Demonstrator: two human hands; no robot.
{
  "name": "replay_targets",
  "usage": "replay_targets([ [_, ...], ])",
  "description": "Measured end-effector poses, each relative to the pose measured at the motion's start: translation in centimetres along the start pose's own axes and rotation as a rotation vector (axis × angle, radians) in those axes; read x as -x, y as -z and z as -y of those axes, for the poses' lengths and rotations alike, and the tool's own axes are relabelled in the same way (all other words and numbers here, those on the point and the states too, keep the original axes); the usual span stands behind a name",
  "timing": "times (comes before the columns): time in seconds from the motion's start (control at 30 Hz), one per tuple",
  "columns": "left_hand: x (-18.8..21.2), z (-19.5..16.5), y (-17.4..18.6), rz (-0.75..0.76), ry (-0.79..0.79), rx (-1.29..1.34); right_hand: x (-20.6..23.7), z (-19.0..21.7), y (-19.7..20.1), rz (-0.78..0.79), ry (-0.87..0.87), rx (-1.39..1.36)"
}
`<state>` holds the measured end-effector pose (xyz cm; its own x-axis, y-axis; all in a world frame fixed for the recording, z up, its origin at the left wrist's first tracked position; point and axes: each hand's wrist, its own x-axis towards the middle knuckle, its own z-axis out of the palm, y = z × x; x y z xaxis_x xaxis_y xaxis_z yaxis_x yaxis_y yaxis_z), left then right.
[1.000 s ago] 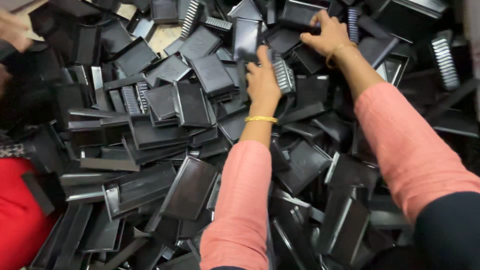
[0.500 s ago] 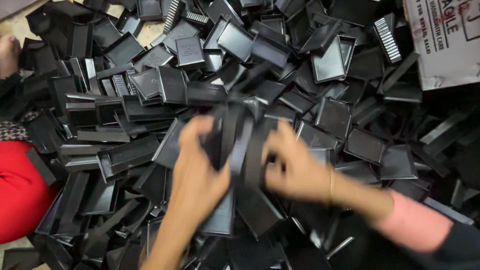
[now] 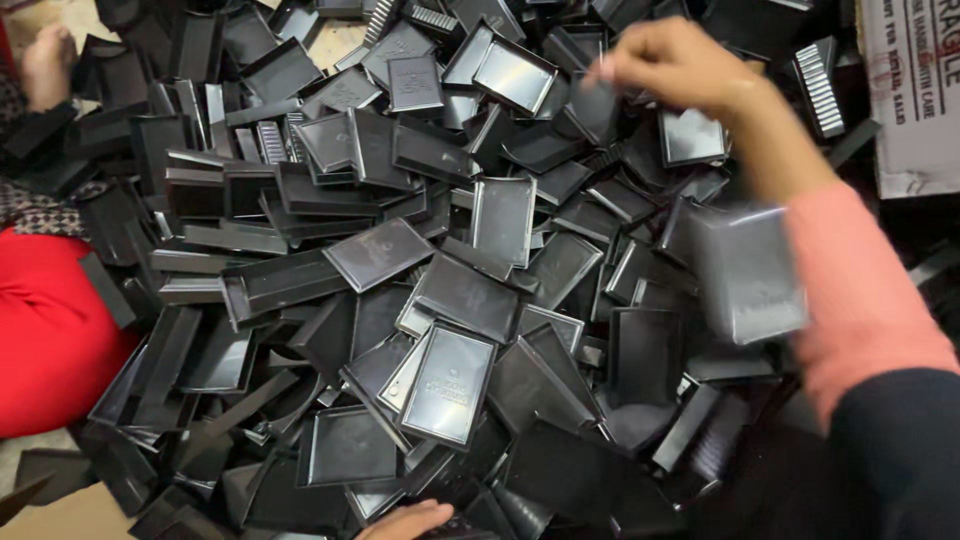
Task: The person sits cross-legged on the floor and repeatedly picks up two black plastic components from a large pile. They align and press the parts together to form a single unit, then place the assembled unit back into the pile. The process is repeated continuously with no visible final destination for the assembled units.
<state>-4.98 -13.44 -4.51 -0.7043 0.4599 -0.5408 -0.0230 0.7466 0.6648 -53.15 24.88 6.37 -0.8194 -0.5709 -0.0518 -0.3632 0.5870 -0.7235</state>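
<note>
Red cloth (image 3: 45, 330): lay well to the left of both hands, at the edge of the heap.
Co-worker's hand (image 3: 45, 60): rested at the far left, well apart from the person's fingers.
Left hand (image 3: 405, 522): only partly in view at the bottom edge, its fingers touching black trays; how wide they stood, I cannot tell.
Heap of black trays (image 3: 460, 290): spread under and between both hands.
Right hand (image 3: 675, 65): hovered above the heap, fingers narrow, curled downward, holding nothing visible.
Blurred tray (image 3: 750, 275): below the right fingers, beside the pink sleeve (image 3: 860, 290).
Cardboard box (image 3: 915, 90): right of those fingers.
</note>
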Motion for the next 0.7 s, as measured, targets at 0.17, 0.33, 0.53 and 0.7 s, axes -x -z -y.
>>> replay_targets([
  [0.17,2.1,-5.7,7.1,-0.753,-0.262,0.011,-2.5,-11.4,-1.6,-0.169,-0.184,1.062],
  [0.33,-2.4,-11.2,14.4,-0.753,-0.6,0.0,3.3,-10.2,1.0,-0.39,-0.13,0.915],
  [0.53,-27.7,-16.5,19.3,-0.679,-0.611,-0.054,17.9,6.0,-1.3,-0.244,-0.134,-0.061],
  [0.7,-41.6,-18.5,16.8,-0.984,-0.384,-0.433,23.8,12.7,-1.7,0.292,0.18,-0.306],
])
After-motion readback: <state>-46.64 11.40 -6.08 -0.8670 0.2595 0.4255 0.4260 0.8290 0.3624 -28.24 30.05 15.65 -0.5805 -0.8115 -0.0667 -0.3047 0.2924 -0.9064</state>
